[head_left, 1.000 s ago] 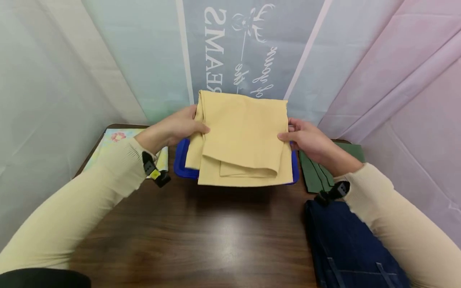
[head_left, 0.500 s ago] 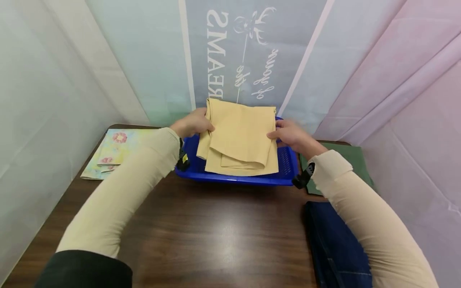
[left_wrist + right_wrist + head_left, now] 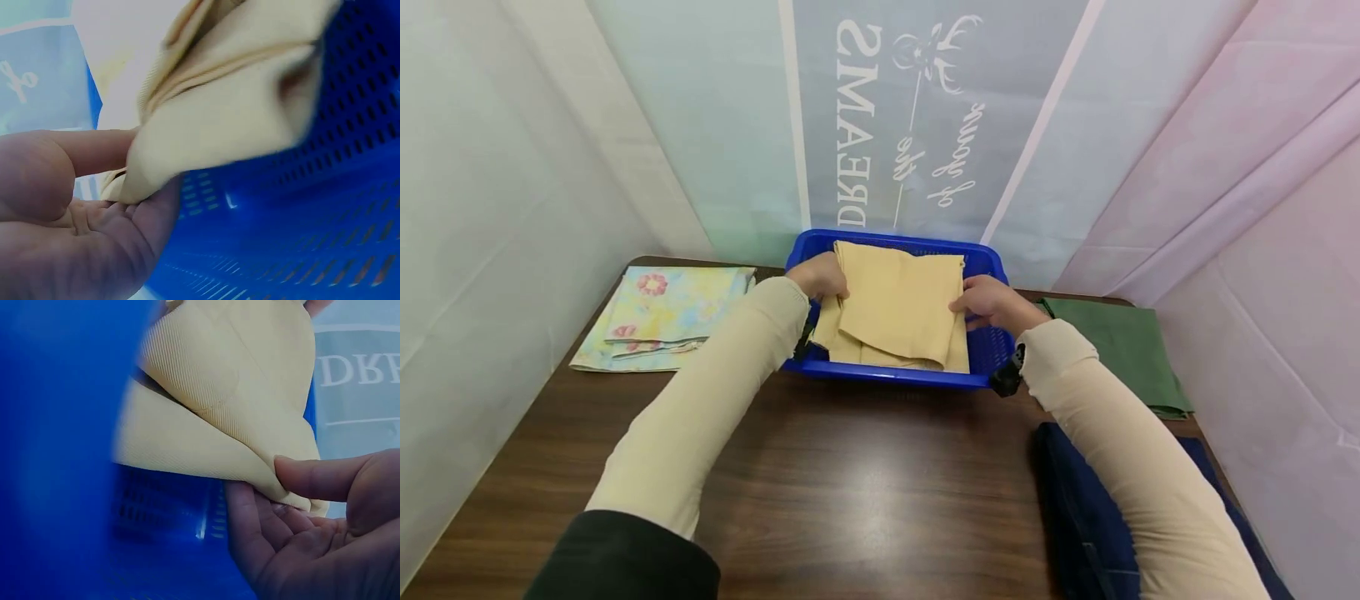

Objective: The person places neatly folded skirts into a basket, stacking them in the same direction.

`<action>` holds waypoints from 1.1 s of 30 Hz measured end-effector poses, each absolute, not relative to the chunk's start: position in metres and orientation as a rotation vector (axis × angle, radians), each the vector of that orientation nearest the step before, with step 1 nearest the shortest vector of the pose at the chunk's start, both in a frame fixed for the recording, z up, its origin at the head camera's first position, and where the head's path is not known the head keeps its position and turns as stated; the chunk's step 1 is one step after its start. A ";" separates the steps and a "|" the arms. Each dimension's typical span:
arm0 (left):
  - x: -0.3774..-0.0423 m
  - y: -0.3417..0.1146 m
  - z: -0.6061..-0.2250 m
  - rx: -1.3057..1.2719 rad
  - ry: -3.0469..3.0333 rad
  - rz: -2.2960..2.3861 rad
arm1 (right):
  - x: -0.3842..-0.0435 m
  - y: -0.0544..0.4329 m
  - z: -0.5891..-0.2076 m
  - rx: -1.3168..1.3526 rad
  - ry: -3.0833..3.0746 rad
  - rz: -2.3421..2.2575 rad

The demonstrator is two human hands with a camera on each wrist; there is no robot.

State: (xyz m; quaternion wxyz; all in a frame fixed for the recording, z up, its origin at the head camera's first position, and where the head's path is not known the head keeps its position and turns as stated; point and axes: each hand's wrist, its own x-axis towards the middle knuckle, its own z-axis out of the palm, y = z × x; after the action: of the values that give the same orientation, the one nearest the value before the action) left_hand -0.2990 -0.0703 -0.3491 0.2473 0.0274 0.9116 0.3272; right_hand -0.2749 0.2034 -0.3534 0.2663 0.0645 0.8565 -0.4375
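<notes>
A folded pale-yellow cloth [image 3: 898, 304] is inside the walls of a blue plastic basket [image 3: 887, 377] at the back of the table. My left hand [image 3: 822, 277] pinches its left edge, thumb on top and fingers beneath, as the left wrist view shows. On the opposite edge my right hand [image 3: 992, 302] holds it the same way, thumb [image 3: 319, 478] over the layers and fingers below. The basket's slotted wall [image 3: 350, 125] shows below the cloth in the left wrist view. Its fold layers hang loosely, with ribbed fabric visible in the right wrist view.
A floral folded cloth [image 3: 670, 308] lies left of the basket on the brown table [image 3: 850, 483]. To the right are a folded green cloth [image 3: 1120, 346] and, nearer, dark blue jeans [image 3: 1082, 508] partly under the right sleeve. A printed curtain [image 3: 910, 108] hangs close behind the basket.
Both hands have lowered the yellow cloth from above the basket down into it, coming slightly closer together. More of the basket's rim now shows around it.
</notes>
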 end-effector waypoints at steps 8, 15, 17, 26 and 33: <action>-0.298 -0.064 -0.358 0.128 2.463 0.660 | -0.274 0.197 -0.359 0.199 2.269 -1.140; -0.292 -0.066 -0.352 0.074 2.374 0.665 | -0.274 0.196 -0.358 0.211 2.180 -1.128; -0.292 -0.066 -0.350 0.072 2.334 0.668 | -0.273 0.196 -0.358 0.220 2.178 -1.120; -0.293 -0.068 -0.349 0.176 2.326 0.528 | -0.270 0.198 -0.357 0.193 2.188 -1.119; -0.286 -0.067 -0.334 0.102 2.299 0.689 | -0.266 0.206 -0.348 0.117 2.195 -1.153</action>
State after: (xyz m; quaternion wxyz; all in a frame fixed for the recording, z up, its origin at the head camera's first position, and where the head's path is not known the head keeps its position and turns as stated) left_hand -0.2861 -0.0674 -0.3336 0.3614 0.0394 0.8923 0.2674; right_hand -0.2658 0.2059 -0.3477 0.3238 0.0445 0.8366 -0.4396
